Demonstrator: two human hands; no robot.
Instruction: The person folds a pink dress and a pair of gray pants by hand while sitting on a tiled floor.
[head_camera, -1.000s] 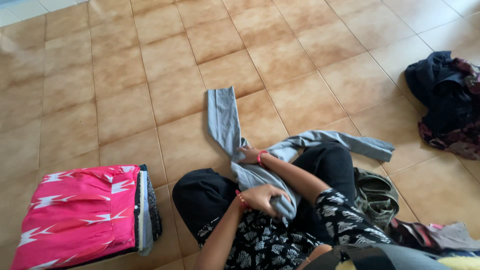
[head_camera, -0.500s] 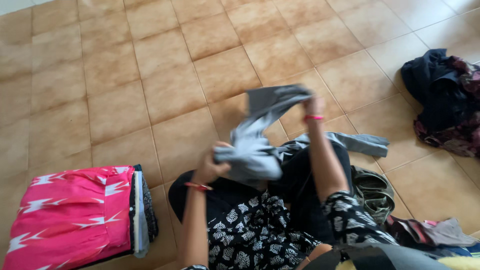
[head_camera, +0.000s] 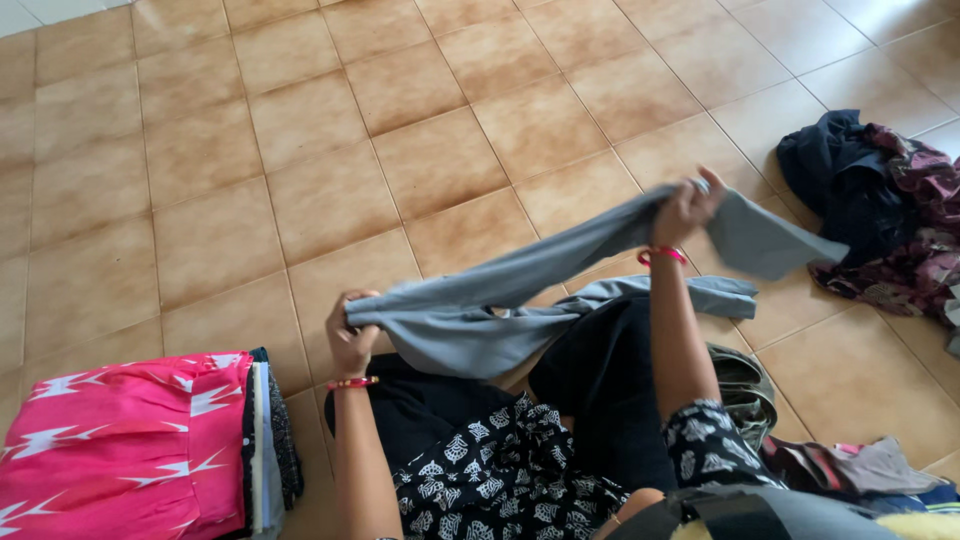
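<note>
A grey garment (head_camera: 520, 275) is stretched in the air above my lap, over the tiled floor. My left hand (head_camera: 350, 330) grips its lower left end, near my knee. My right hand (head_camera: 688, 208) is raised farther out and grips the other end, whose loose flap hangs to the right. A second grey part of the garment droops across my black trousers (head_camera: 610, 370). Both wrists wear red bands.
A folded stack topped by a pink cloth with white zigzags (head_camera: 130, 450) lies at the lower left. A dark heap of clothes (head_camera: 880, 200) sits at the right. An olive garment (head_camera: 745, 385) and more crumpled clothes (head_camera: 850, 470) lie by my right leg.
The grey garment came off the floor and my lap. My right hand swung up and to the right, my left moved left, pulling the cloth taut between them.
</note>
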